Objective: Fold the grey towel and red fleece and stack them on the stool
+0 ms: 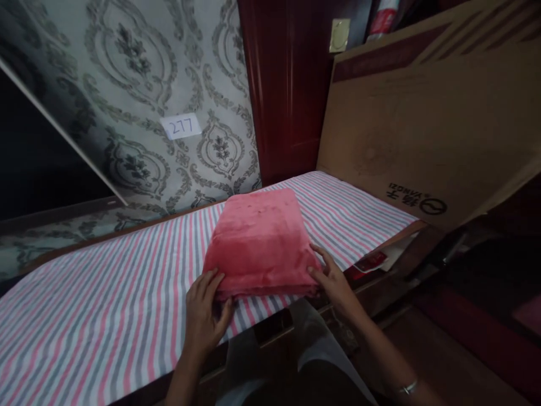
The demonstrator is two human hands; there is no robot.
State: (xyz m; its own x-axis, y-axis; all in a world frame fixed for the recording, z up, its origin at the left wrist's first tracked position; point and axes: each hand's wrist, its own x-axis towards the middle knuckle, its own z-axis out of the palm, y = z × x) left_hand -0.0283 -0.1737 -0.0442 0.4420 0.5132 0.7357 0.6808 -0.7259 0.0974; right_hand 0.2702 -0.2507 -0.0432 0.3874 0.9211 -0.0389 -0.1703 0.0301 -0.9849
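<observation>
A pink plush blanket (262, 242), folded into a thick, flat square, lies on a striped cloth (139, 282). My left hand (205, 310) grips its near left corner, with fingers on the top edge and the thumb low at the front. At the near right corner, my right hand (332, 276) holds the side, its thumb and index finger pressed against the plush. Folded layers show along the front edge. The undersides of the corners are hidden.
A large cardboard box (422, 124) stands on the right beside a dark red door (291, 84). A dark screen (42, 146) juts in at left. Patterned wallpaper behind carries a paper label (181, 126) reading 277. Below the table's near edge is an open drawer area.
</observation>
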